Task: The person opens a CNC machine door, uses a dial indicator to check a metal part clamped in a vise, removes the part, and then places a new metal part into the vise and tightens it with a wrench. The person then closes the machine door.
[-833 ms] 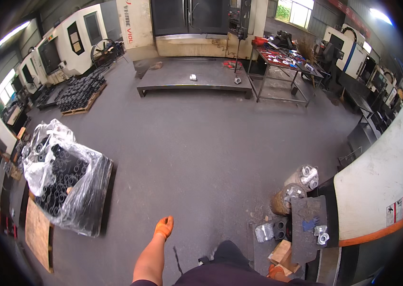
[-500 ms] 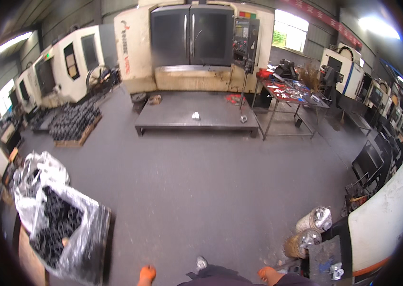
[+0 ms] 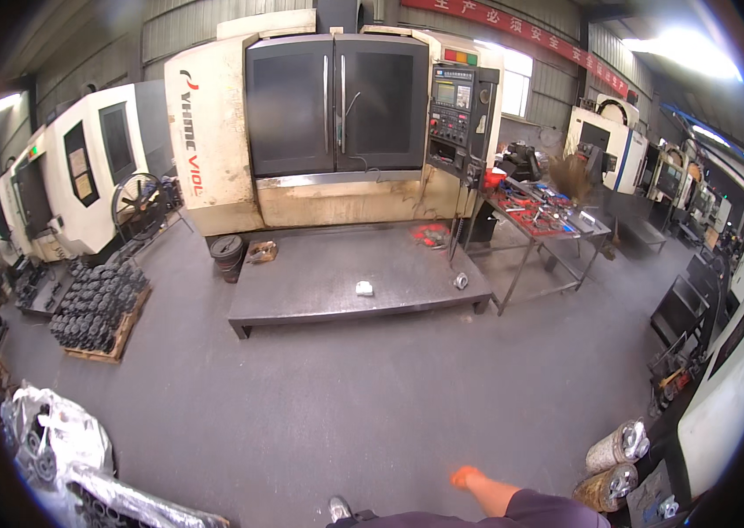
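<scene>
My right hand [image 3: 466,477], in an orange glove, hangs in front of me at the lower edge, over the grey floor. Motion smears its fingers, and nothing shows in it. My left hand is out of the picture. Ahead stands a large cream milling machine [image 3: 301,207] with two dark closed doors and a control panel [image 3: 452,106] on its right. A low dark metal platform [image 3: 319,264] lies at its foot. On the platform sit a small pale metal part [image 3: 364,289] and a round silver part [image 3: 461,281].
A tool-covered metal table [image 3: 543,216] stands right of the platform. Dark parts are stacked on a pallet [image 3: 101,308] at left. A plastic-wrapped crate [image 3: 134,503] is at near left. Two cylindrical buckets of metal parts [image 3: 615,449] stand at near right. More machines line both sides.
The machine and platform appear larger and closer. The wrapped crate has slid toward the lower left. My left hand has left the picture; my right hand reaches farther forward.
</scene>
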Available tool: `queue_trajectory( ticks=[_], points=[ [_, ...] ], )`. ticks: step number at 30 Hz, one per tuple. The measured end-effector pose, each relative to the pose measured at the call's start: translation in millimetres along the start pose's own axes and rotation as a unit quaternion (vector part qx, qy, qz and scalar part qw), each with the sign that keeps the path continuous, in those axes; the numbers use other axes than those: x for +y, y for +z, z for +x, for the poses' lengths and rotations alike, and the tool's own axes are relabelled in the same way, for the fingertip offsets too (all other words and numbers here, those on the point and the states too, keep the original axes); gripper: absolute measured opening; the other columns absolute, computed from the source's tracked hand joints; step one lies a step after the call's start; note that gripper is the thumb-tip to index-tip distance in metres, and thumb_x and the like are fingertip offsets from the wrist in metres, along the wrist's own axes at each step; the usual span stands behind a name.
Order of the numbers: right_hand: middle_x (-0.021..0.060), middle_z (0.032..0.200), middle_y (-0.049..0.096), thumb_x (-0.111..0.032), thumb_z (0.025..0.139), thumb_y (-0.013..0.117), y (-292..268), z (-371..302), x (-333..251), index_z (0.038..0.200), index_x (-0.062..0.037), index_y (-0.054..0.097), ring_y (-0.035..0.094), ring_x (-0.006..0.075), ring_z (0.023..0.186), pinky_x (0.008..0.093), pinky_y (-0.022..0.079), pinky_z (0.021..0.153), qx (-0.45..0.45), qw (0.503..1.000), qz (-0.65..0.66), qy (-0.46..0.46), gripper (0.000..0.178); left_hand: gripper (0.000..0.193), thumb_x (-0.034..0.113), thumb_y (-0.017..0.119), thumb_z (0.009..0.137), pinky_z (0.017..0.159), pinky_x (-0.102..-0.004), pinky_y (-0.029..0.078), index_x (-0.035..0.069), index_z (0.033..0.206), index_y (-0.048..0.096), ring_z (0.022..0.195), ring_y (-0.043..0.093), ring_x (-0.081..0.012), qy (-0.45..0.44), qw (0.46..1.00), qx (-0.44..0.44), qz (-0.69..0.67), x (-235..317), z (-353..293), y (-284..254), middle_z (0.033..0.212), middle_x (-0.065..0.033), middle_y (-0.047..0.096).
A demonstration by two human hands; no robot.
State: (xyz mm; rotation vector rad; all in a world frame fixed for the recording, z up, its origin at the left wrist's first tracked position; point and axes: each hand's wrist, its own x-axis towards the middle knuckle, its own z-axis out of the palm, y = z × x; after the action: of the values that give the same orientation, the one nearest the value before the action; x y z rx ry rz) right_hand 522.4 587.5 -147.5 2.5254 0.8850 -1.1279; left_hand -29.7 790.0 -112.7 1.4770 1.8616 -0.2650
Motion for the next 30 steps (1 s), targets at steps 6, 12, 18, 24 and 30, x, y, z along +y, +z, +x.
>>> queue_trajectory(
  ticks=[6,12,18,24,30],
  points=[
    [0.0143,0.138,0.058,-0.028,0.098,0.044,27,-1,-29,0.134,-0.0149,0.059,0.054,0.0341,0.128,0.0467,0.044,0.107,0.007,0.973,0.101,-0.206,0.041,0.049,0.034,0.048,0.093,0.101,-0.0419,0.048,0.000,0.123,0.064,0.119,0.061,-0.0373,0.090,0.992,0.085,-0.025,168,238,-173,0.122,-0.0226,0.067],
    [0.0137,0.128,0.062,-0.022,0.090,0.055,-75,90,-108,0.125,-0.0129,0.063,0.058,0.0337,0.122,0.0454,0.048,0.100,-0.146,0.977,0.151,-0.019,0.037,0.036,0.030,0.050,0.093,0.079,-0.0426,0.052,-0.002,0.098,0.067,0.081,0.066,-0.0330,0.259,0.911,0.187,-0.261,398,405,-298,0.088,-0.0240,0.069],
    [0.0130,0.125,0.065,-0.021,0.086,0.064,-256,315,-297,0.119,-0.0133,0.067,0.059,0.0330,0.118,0.0432,0.050,0.097,0.022,0.979,-0.084,-0.185,0.034,0.036,0.024,0.042,0.100,0.099,-0.0451,0.049,0.003,0.117,0.066,0.117,0.061,-0.0310,0.103,0.990,0.021,0.092,372,550,-326,0.123,-0.0217,0.065],
    [0.0186,0.134,0.061,-0.055,0.094,0.044,-594,484,-592,0.131,-0.0074,0.062,0.056,0.0375,0.125,0.0446,0.043,0.107,0.045,0.984,0.170,-0.025,0.062,0.033,0.022,0.044,0.098,0.092,-0.0446,0.050,0.001,0.109,0.067,0.105,0.063,-0.0353,0.117,0.988,-0.011,0.099,598,678,-398,0.114,-0.0226,0.067],
    [0.0169,0.137,0.059,-0.057,0.093,0.044,-829,514,-709,0.133,-0.0087,0.060,0.053,0.0364,0.129,0.0436,0.040,0.110,0.085,0.985,0.149,-0.028,0.065,0.031,0.020,0.046,0.096,0.086,-0.0440,0.052,-0.001,0.100,0.067,0.093,0.065,-0.0397,0.220,0.967,-0.024,0.128,815,869,-520,0.105,-0.0235,0.068]
  ],
)
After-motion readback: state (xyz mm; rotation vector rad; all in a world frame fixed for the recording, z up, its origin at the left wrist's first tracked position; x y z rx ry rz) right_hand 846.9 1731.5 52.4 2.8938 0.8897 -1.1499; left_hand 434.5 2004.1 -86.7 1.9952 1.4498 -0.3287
